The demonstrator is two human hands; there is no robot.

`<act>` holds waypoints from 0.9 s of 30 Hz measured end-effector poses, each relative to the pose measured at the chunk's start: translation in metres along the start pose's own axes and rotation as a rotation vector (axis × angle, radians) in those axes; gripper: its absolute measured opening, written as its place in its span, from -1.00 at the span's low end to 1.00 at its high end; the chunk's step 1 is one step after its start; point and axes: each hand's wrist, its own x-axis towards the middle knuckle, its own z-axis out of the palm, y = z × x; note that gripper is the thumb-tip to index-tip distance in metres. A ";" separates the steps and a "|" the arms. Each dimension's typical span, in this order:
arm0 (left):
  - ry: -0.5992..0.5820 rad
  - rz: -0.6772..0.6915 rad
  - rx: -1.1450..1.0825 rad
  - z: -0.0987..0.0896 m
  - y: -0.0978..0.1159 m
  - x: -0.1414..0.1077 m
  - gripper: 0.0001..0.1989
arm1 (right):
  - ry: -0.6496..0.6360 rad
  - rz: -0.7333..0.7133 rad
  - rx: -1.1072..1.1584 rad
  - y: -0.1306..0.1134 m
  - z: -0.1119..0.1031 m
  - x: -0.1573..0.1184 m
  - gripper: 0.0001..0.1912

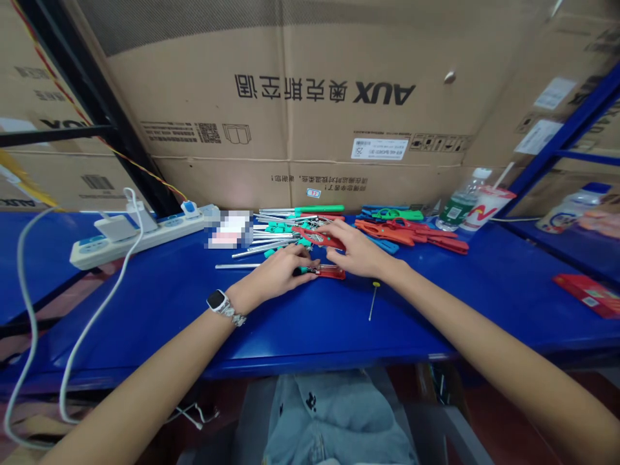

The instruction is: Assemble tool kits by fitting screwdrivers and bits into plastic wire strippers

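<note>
My left hand [285,266] has its fingers closed around the inner end of a thin metal rod [237,267], which sticks out leftward under the wrist. Touching those fingertips, a hollow red plastic handle half [331,272] rests on the table. My right hand [356,248] pinches another red handle half [310,236] just above it. Behind both hands lies a pile of metal rods with teal ends [264,243], partly hidden, plus a green handle [320,209]. A thin rod with a yellow head [376,285] lies nearer me, right of the hands.
Red plastic handle halves [416,234] are heaped at the right with blue and green ones. A bottle [455,210] and a paper cup [487,208] stand behind. A power strip [145,236] with white cables is at the left, a red packet [588,294] far right. Cardboard [314,135] walls the back.
</note>
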 end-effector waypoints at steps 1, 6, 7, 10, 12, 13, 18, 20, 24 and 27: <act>0.001 -0.004 -0.013 0.001 -0.001 0.000 -0.76 | 0.006 0.008 0.005 -0.002 0.004 -0.003 -0.52; 0.044 -0.022 -0.062 0.004 -0.003 0.000 -0.74 | -0.084 0.113 -0.083 -0.006 0.020 -0.017 -0.62; 0.045 -0.028 -0.060 0.004 -0.003 0.000 -0.72 | -0.114 0.132 -0.105 -0.006 0.022 -0.018 -0.66; 0.048 -0.062 -0.042 0.002 -0.001 0.001 -0.71 | -0.144 0.139 -0.106 -0.005 0.026 -0.019 -0.77; 0.071 -0.094 -0.020 0.000 0.001 0.001 -0.75 | -0.129 0.129 -0.070 -0.004 0.029 -0.019 -0.82; 0.081 -0.109 -0.010 -0.001 0.002 0.002 -0.78 | -0.124 0.127 -0.057 -0.003 0.030 -0.019 -0.84; 0.101 -0.139 -0.017 -0.001 0.004 0.003 -0.79 | -0.125 0.145 -0.057 0.000 0.034 -0.020 -0.82; 0.110 -0.133 -0.018 0.000 0.003 0.002 -0.78 | -0.123 0.148 -0.058 0.000 0.034 -0.020 -0.82; 0.108 -0.121 -0.005 0.000 0.003 0.002 -0.78 | -0.122 0.154 -0.068 -0.001 0.034 -0.020 -0.85; 0.102 -0.107 0.008 -0.002 0.004 0.001 -0.77 | -0.116 0.155 -0.060 0.000 0.035 -0.020 -0.84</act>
